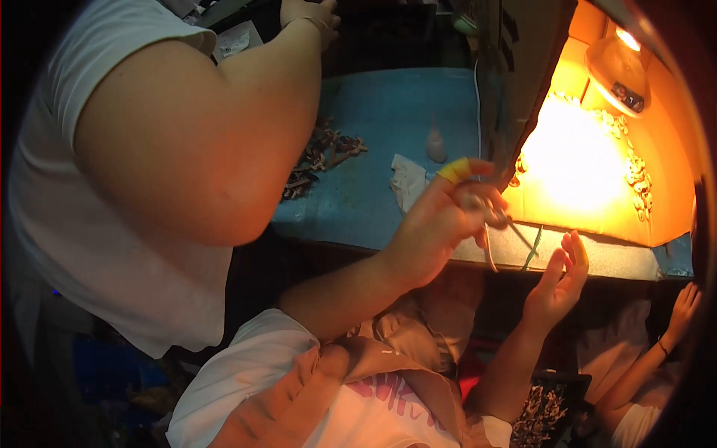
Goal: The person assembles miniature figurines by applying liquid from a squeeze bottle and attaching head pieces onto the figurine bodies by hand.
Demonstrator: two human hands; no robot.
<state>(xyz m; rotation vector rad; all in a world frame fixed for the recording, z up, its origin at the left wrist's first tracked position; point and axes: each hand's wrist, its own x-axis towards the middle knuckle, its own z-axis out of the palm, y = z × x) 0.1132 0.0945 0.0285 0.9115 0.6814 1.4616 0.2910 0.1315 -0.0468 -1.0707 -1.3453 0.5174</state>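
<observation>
My left hand (441,220), with yellow wrap round a finger, is raised at the table edge. Its fingers close on a thin two-legged tool (515,230), which looks like small scissors or tweezers; blur hides the exact kind. One leg is dark and straight, the other pale and curved. To the right, my right hand (556,287) is held up with its fingers stretched and the thumb apart, and nothing clear in it. Between the hands, a thin green strip (532,248) crosses the pale table edge; I cannot tell if it lies there or hangs.
A cardboard box (665,201) holds a glowing lamp (618,71) over small pieces. On the blue table (403,97) are a dark heap of pieces (328,153), a crumpled white tissue (407,181) and a small bottle (436,144). A co-worker's arm (194,142) leans in left; another person's hand (683,306) is right.
</observation>
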